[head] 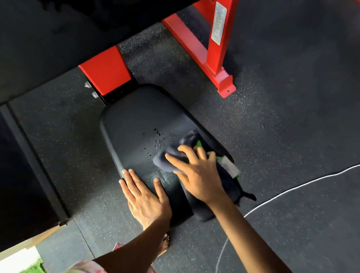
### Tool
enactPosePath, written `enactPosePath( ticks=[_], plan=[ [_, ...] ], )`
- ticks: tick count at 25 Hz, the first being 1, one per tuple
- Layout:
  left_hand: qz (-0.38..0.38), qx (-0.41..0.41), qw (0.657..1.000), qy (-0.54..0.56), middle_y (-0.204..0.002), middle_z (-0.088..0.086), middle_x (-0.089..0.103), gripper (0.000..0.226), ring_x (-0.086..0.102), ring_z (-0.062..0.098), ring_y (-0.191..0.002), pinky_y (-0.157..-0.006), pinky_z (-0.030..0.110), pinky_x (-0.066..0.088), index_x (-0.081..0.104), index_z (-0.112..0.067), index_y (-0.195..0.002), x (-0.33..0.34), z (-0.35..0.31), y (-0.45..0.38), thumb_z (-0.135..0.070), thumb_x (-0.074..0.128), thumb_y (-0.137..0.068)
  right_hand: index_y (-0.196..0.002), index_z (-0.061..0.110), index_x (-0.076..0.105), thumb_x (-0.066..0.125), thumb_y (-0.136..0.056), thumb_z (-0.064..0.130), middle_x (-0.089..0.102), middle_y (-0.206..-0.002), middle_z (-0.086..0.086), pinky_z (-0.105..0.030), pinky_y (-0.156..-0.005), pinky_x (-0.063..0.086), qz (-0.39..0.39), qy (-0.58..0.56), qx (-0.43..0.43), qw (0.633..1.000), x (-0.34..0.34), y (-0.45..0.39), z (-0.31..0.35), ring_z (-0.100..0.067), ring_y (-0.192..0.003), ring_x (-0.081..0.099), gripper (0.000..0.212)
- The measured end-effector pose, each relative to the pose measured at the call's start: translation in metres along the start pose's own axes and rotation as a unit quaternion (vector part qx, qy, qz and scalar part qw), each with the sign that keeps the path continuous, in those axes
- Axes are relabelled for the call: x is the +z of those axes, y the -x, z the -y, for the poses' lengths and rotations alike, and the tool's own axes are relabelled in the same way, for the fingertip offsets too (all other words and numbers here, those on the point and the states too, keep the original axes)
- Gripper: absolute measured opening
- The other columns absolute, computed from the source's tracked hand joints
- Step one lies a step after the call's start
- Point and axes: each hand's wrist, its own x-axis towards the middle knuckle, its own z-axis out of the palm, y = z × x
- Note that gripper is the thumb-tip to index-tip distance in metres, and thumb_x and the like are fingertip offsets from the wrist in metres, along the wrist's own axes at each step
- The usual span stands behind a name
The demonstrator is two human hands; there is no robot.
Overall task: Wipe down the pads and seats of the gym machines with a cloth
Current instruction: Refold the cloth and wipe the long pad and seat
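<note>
Down at the black seat pad (136, 118) of a red-framed gym machine (209, 50), both hands are at work. The right hand (197, 172) presses a dark cloth (167, 159) onto the pad near its right edge, fingers (173, 158) spread and slightly bent over the bunched fabric; whether they actually grip it or only bear down on it I cannot tell for certain, though the fingertips dig into the folds. Part of the cloth trails off the pad's near right corner, and a bit of green and a pale label (229, 165) show beside the hand. Small dark droplets (157, 141) dot the pad just left of the cloth. The left hand (145, 197) lies flat on the near left corner of the pad, its fingers straight and together, thumb apart, holding nothing. Speckled rubber floor (288, 126) surrounds the machine. A thin white cord (304, 182) runs across the floor to the right of the pad. A bare foot (163, 244) shows below the left forearm.
</note>
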Motion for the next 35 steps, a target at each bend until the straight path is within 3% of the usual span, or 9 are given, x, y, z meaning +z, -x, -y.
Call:
enactPosePath(
  ticks=[2,6,12,17,21,23,28,33,35],
  plan=[
    [0.008,0.000,1.000,0.001,-0.157,0.003,0.013,0.075,0.011,0.023,-0.144,-0.106,0.043,0.033,0.013,-0.011,-0.149,0.000,-0.002,0.002,-0.054,0.019,-0.089,-0.117,0.036,0.063,0.052,-0.082,0.039,0.058,-0.119,0.001,-0.038,-0.066,0.038,-0.008,0.004,-0.022,1.000,-0.006,0.007,-0.025,-0.028,-0.088,0.053,0.037],
    [0.006,0.000,1.000,0.001,-0.157,0.004,0.014,0.074,0.012,0.023,-0.144,-0.106,0.042,0.033,0.014,-0.009,-0.149,0.000,0.001,0.000,-0.053,0.019,-0.089,-0.115,0.036,0.064,0.067,-0.076,0.038,0.059,-0.116,-0.002,-0.040,-0.066,0.039,-0.026,0.025,0.188,0.982,0.011,-0.065,-0.024,-0.032,-0.090,0.054,0.039],
    [0.003,0.003,1.000,0.009,-0.156,0.007,0.018,0.073,0.014,0.025,-0.142,-0.106,0.046,0.034,0.014,-0.008,-0.148,0.003,0.000,0.000,-0.051,0.024,-0.090,-0.117,0.036,0.063,0.067,-0.076,0.036,0.059,-0.118,-0.001,-0.040,-0.069,0.040,0.004,-0.012,-0.092,0.996,0.016,-0.053,-0.028,-0.027,-0.096,0.045,0.042],
    [0.000,-0.002,1.000,0.009,-0.155,0.009,0.020,0.071,0.016,0.026,-0.142,-0.106,0.045,0.034,0.016,-0.007,-0.148,0.004,0.002,-0.001,-0.048,0.027,-0.091,-0.116,0.036,0.064,0.069,-0.075,0.036,0.058,-0.118,-0.002,-0.041,-0.069,0.040,-0.005,-0.004,0.109,0.994,0.022,-0.099,-0.025,-0.034,-0.093,0.054,0.041],
    [-0.002,-0.001,1.000,0.010,-0.154,0.011,0.022,0.071,0.016,0.026,-0.141,-0.107,0.041,0.030,0.018,-0.005,-0.147,0.001,0.000,-0.004,-0.047,0.028,-0.090,-0.116,0.035,0.064,0.070,-0.075,0.034,0.059,-0.118,-0.003,-0.042,-0.072,0.041,0.017,-0.024,-0.101,0.994,0.025,-0.079,-0.006,-0.028,-0.097,0.044,0.042],
    [0.002,-0.010,1.000,0.012,-0.154,0.010,0.021,0.071,0.015,0.025,-0.142,-0.108,0.037,0.026,0.018,-0.005,-0.147,0.001,-0.001,-0.002,-0.047,0.028,-0.091,-0.116,0.034,0.065,0.060,-0.079,0.037,0.059,-0.119,-0.003,-0.043,-0.070,0.043,0.025,-0.027,-0.134,0.990,0.017,-0.069,-0.030,-0.029,-0.096,0.043,0.037],
    [0.009,-0.011,1.000,-0.007,-0.155,0.010,0.021,0.071,0.012,0.022,-0.142,-0.107,0.036,0.024,0.018,-0.005,-0.147,-0.001,-0.002,0.000,-0.047,0.027,-0.090,-0.119,0.036,0.062,0.065,-0.078,0.037,0.057,-0.121,-0.004,-0.044,-0.072,0.040,0.010,-0.019,0.139,0.990,0.029,-0.134,-0.019,-0.036,-0.098,0.052,0.041],
    [-0.007,-0.017,1.000,-0.012,-0.154,0.009,0.022,0.071,0.012,0.022,-0.142,-0.107,0.037,0.028,0.020,-0.005,-0.147,-0.001,-0.001,0.000,-0.048,0.028,-0.090,-0.119,0.035,0.063,0.062,-0.079,0.036,0.058,-0.120,-0.004,-0.044,-0.071,0.042,0.033,-0.022,-0.139,0.989,0.031,-0.112,-0.006,-0.033,-0.096,0.054,0.040],
    [-0.002,-0.018,1.000,-0.012,-0.155,0.007,0.018,0.072,0.011,0.021,-0.143,-0.108,0.036,0.026,0.019,-0.006,-0.147,-0.001,-0.003,0.000,-0.048,0.027,-0.090,-0.122,0.036,0.060,0.054,-0.083,0.038,0.055,-0.125,-0.003,-0.045,-0.074,0.042,0.039,-0.024,-0.034,0.998,0.026,-0.129,-0.021,-0.035,-0.100,0.052,0.039]
  ],
)
